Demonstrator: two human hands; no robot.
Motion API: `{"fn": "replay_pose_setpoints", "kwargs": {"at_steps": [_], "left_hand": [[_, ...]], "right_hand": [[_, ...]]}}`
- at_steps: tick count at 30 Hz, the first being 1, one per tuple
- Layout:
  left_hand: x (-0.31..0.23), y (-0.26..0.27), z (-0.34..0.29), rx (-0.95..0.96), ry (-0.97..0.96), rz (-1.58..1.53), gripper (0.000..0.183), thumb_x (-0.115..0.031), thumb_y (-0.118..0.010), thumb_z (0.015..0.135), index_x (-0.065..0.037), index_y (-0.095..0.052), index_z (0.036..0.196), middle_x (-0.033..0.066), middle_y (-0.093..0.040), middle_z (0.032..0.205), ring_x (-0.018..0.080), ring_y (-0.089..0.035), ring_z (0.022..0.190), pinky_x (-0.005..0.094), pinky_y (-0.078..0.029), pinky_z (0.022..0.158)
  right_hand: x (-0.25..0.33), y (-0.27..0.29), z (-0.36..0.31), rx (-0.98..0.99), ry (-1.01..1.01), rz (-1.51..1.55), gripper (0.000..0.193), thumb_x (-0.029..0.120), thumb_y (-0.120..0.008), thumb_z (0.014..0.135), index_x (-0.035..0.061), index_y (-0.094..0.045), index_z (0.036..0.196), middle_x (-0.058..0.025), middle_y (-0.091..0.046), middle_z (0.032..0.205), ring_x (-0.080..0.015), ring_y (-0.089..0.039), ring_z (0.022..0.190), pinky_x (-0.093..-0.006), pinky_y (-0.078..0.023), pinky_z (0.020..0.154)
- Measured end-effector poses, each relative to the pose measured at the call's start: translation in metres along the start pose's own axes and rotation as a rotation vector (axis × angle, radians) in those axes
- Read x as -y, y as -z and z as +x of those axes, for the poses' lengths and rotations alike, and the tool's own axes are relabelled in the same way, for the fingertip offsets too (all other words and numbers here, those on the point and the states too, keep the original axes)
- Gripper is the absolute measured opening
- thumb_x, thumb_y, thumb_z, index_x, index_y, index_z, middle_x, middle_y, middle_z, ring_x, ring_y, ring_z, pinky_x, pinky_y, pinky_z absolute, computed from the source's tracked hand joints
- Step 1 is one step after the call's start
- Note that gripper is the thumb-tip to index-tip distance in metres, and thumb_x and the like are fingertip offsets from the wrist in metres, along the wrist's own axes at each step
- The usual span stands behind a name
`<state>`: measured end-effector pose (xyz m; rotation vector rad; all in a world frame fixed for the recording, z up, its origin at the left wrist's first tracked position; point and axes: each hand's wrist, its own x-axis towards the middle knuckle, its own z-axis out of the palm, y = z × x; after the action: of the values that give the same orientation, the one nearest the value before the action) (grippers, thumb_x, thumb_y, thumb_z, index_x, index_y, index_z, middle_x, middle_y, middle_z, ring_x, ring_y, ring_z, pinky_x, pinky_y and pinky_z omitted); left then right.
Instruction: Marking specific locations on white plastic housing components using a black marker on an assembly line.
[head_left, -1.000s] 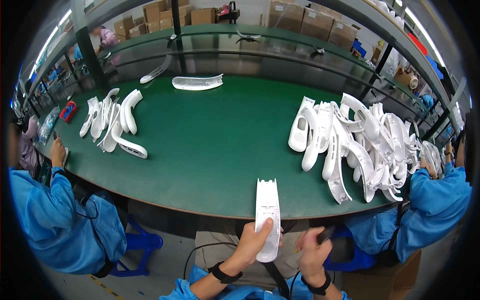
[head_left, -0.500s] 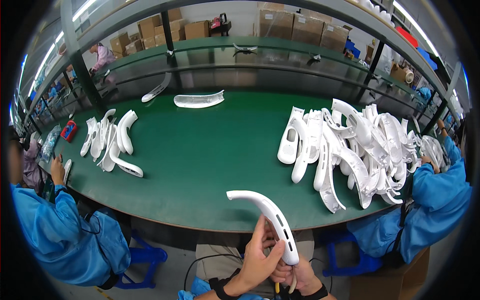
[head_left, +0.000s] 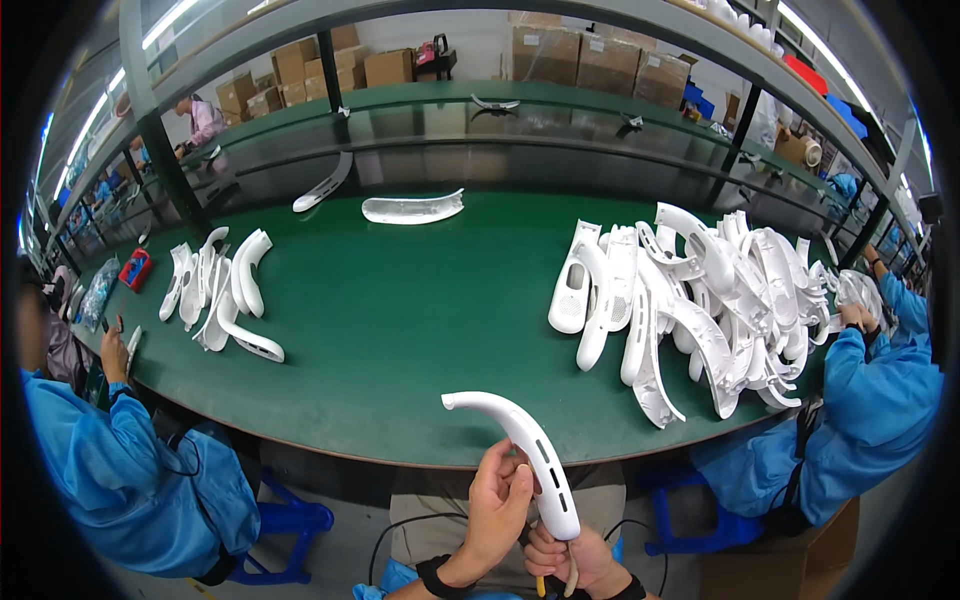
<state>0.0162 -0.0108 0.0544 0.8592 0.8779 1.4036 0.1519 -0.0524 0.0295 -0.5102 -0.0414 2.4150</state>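
A white curved plastic shell (head_left: 543,458) with dark slots along its side stands over the table's near edge, its thin end bent to the left. My left hand (head_left: 497,500) closes on its left side, thumb along the edge and fingers partly hidden behind. At the shell's lower end, my right hand (head_left: 583,563) is wrapped round a two-handled tool (head_left: 572,572) like pliers, with yellowish grips. The tool's jaws are hidden, so whether they touch the shell cannot be told.
A big heap of white shells (head_left: 740,300) covers the right of the green table (head_left: 400,330); a smaller group (head_left: 215,285) lies left. Two shells (head_left: 413,208) (head_left: 322,184) rest at the back. Co-workers in blue sleeves (head_left: 130,480) (head_left: 865,400) sit at both sides.
The shell has moved a little left and down. My left thumb has shifted from the shell's front to its left edge. More of the tool's handles shows below my right hand.
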Motion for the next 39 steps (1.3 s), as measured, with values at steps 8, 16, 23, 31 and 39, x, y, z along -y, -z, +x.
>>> {"fn": "replay_pose_setpoints", "kwargs": {"at_steps": [8,16,23,31,39], "left_hand": [[0.002,0.004,-0.001,0.027,0.019,0.089,0.033,-0.018,-0.040,0.098,0.002,-0.039,0.124,0.0138,-0.063,0.100,0.0175,-0.064,0.083,0.0297,-0.054,0.072],[-0.015,-0.012,-0.009,-0.001,0.119,0.070,0.039,-0.016,-0.049,0.094,0.002,-0.044,0.129,0.0144,-0.064,0.102,0.0157,-0.063,0.086,0.0292,-0.051,0.075],[-0.025,-0.013,-0.004,0.175,-0.316,0.745,0.054,-0.017,-0.074,0.073,0.003,-0.055,0.119,0.0185,-0.065,0.099,0.0294,-0.065,0.085,0.0319,-0.052,0.075],[-0.035,-0.006,0.002,0.248,-0.096,0.640,0.054,-0.020,-0.074,0.074,-0.002,-0.055,0.121,0.0165,-0.066,0.094,0.0243,-0.067,0.081,0.0289,-0.051,0.072],[-0.040,0.010,0.000,0.088,0.052,-0.077,0.035,-0.009,-0.041,0.092,0.005,-0.040,0.124,0.0222,-0.061,0.107,0.0303,-0.064,0.094,0.0382,-0.053,0.081]], "right_hand": [[-0.016,-0.018,-0.001,-0.307,0.257,-0.180,0.019,0.018,-0.046,0.091,0.0077,-0.043,0.075,0.0016,-0.034,0.055,-0.0088,-0.034,0.045,-0.0249,-0.032,0.044],[-0.033,-0.029,0.007,-0.526,0.449,-0.353,0.022,0.019,-0.045,0.093,0.0079,-0.045,0.075,0.0035,-0.034,0.056,-0.0069,-0.035,0.046,-0.0230,-0.030,0.043],[-0.061,-0.022,0.034,-0.572,0.616,-0.398,0.021,0.024,-0.048,0.093,0.0058,-0.050,0.084,-0.0001,-0.043,0.060,-0.0101,-0.041,0.048,-0.0233,-0.034,0.045],[-0.065,-0.022,0.038,-0.565,0.601,-0.424,0.019,0.023,-0.051,0.091,0.0042,-0.053,0.090,-0.0045,-0.050,0.066,-0.0135,-0.044,0.049,-0.0251,-0.037,0.045],[-0.045,-0.035,0.022,-0.583,0.677,-0.764,0.017,0.019,-0.054,0.088,0.0022,-0.053,0.082,-0.0057,-0.052,0.064,-0.0149,-0.046,0.049,-0.0281,-0.038,0.047]]}}
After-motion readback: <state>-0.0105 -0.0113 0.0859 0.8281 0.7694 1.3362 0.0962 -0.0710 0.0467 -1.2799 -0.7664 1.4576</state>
